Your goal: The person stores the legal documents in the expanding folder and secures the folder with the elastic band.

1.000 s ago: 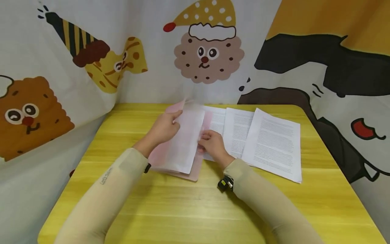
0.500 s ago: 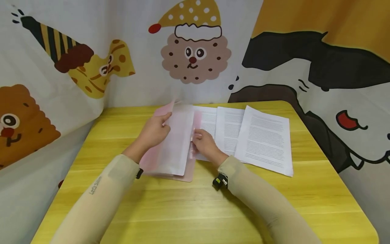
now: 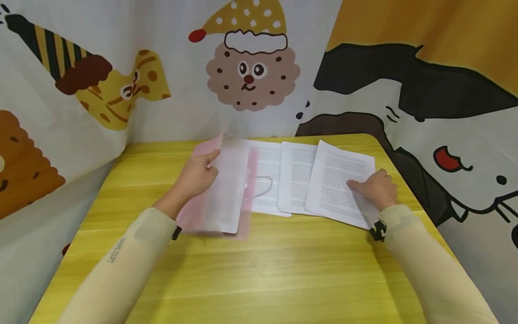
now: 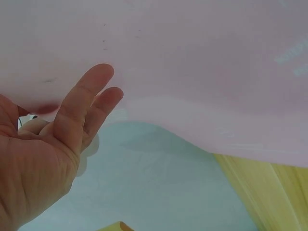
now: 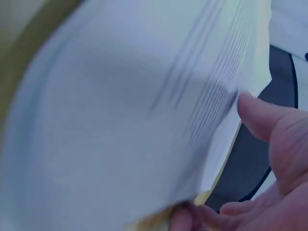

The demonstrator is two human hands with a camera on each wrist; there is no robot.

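Note:
My left hand (image 3: 195, 176) pinches the raised cover of a translucent pink folder (image 3: 197, 215), holding it partly open on the table. The left wrist view shows two fingers (image 4: 72, 115) spread against the pink cover (image 4: 192, 72). Whitish sheets (image 3: 228, 193) show inside the folder. At the right, my right hand (image 3: 376, 190) holds the right edge of the rightmost printed paper stack (image 3: 340, 180). In the right wrist view the thumb (image 5: 262, 115) lies on the paper's (image 5: 110, 120) printed face, and the fingertips are at its lower edge, which bends up.
Two more printed paper stacks (image 3: 297, 180) (image 3: 267, 162) overlap between the folder and the right stack. A thin loop (image 3: 265, 186) sticks out from the folder's right edge. All lie on a yellow wooden table (image 3: 243, 279), with a cartoon-print curtain (image 3: 178, 108) behind its far edge.
My right hand has left the folder's right edge and moved right to the rightmost paper stack. The thin loop has come into sight. The left hand keeps its hold on the cover.

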